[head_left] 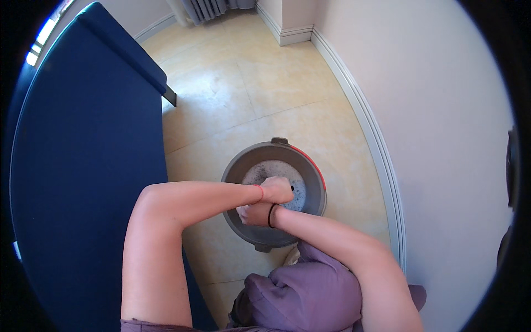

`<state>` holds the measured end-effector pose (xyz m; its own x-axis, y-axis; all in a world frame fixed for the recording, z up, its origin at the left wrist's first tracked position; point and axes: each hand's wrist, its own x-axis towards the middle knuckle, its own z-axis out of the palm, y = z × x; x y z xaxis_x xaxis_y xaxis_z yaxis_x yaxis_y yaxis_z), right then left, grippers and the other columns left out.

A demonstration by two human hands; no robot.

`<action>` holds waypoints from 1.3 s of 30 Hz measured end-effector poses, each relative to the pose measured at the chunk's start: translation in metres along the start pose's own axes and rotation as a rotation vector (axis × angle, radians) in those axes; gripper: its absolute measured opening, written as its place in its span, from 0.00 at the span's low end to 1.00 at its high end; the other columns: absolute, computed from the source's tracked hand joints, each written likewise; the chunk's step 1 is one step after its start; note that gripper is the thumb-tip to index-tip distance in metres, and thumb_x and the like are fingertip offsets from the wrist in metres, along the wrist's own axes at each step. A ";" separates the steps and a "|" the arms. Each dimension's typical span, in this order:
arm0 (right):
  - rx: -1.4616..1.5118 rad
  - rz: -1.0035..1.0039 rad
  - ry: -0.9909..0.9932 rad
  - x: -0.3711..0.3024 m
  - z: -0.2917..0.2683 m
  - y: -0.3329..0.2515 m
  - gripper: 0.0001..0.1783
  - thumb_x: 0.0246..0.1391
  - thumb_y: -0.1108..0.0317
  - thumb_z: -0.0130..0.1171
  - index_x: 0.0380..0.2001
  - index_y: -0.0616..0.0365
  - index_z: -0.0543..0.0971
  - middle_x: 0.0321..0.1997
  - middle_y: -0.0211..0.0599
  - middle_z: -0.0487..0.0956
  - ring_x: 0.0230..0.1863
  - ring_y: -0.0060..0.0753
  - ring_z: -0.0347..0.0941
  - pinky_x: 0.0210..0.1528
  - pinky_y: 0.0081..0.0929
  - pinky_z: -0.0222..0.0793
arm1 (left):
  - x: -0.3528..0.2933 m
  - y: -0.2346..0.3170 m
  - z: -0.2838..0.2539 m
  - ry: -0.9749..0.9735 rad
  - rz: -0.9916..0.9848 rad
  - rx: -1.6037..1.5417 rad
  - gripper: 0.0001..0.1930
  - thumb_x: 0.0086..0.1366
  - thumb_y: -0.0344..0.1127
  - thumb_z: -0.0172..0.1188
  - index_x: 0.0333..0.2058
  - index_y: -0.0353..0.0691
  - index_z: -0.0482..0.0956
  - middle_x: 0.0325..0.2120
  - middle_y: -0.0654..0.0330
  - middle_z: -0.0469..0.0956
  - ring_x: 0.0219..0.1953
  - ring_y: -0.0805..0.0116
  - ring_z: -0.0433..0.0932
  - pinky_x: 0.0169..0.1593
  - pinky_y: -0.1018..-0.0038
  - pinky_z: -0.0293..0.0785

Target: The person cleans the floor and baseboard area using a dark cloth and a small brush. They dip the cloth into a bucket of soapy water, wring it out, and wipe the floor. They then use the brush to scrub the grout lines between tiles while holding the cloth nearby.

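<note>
A round grey bucket (pixel 232 166) stands on the floor in front of me, with sudsy water (pixel 274 169) inside. Over its opening my forearms cross at the wrists. My left hand (pixel 276 190), with a red band at the wrist, is closed in a fist toward the bucket's right side; a small dark bit shows at its edge. Just nearer to me, my right hand (pixel 253 214) is closed too, reaching toward the left side, a dark band round its wrist. What either fist grips is hidden by the fingers and wrists.
A dark blue upholstered piece of furniture (pixel 94 144) fills the left side, its leg (pixel 170 95) on the tiled floor (pixel 215 116). A pale wall (pixel 442 138) with a white baseboard (pixel 381 144) runs along the right. Far ahead hangs a grey curtain (pixel 215 8).
</note>
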<state>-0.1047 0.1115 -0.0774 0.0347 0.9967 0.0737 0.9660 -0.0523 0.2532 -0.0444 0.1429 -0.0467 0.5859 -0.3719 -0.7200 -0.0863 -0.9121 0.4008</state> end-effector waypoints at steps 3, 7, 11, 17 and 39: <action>0.290 0.076 -0.142 0.005 0.066 -0.015 0.11 0.49 0.63 0.55 0.31 0.54 0.84 0.35 0.33 0.82 0.41 0.33 0.79 0.48 0.34 0.72 | 0.006 0.024 -0.002 -0.042 -0.008 0.030 0.17 0.53 0.36 0.54 0.38 0.33 0.84 0.41 0.41 0.80 0.47 0.47 0.80 0.51 0.60 0.75; 0.979 0.483 -0.394 -0.003 0.039 0.007 0.14 0.56 0.59 0.49 0.36 0.52 0.81 0.37 0.28 0.81 0.38 0.27 0.77 0.39 0.29 0.70 | 0.007 0.032 0.003 -0.024 0.050 0.099 0.18 0.54 0.38 0.54 0.39 0.34 0.84 0.41 0.43 0.81 0.47 0.48 0.80 0.51 0.60 0.75; 0.775 0.315 -0.349 -0.030 0.025 0.018 0.10 0.54 0.62 0.51 0.33 0.53 0.79 0.35 0.29 0.79 0.37 0.29 0.76 0.41 0.31 0.70 | 0.012 0.045 0.004 0.043 0.073 0.092 0.19 0.55 0.40 0.53 0.40 0.34 0.84 0.40 0.42 0.81 0.47 0.48 0.80 0.51 0.59 0.75; 0.112 -0.102 0.105 -0.069 -0.037 0.030 0.06 0.51 0.65 0.55 0.31 0.54 0.76 0.37 0.31 0.77 0.39 0.32 0.74 0.44 0.34 0.69 | 0.022 0.009 -0.013 0.008 -0.018 -0.950 0.25 0.66 0.54 0.48 0.19 0.38 0.72 0.15 0.56 0.72 0.19 0.61 0.74 0.36 0.61 0.77; 0.433 0.554 -0.831 -0.087 0.064 -0.002 0.12 0.55 0.67 0.53 0.33 0.44 0.86 0.34 0.31 0.84 0.46 0.37 0.80 0.39 0.40 0.76 | -0.201 -0.113 -0.042 1.002 0.081 -1.072 0.16 0.75 0.43 0.41 0.34 0.41 0.72 0.10 0.67 0.61 0.14 0.82 0.59 0.48 0.66 0.78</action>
<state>-0.0930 0.0292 -0.1459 0.4984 0.5806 -0.6438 0.7653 -0.6435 0.0122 -0.1185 0.3283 0.0771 0.9490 0.2657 -0.1698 0.2189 -0.1676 0.9612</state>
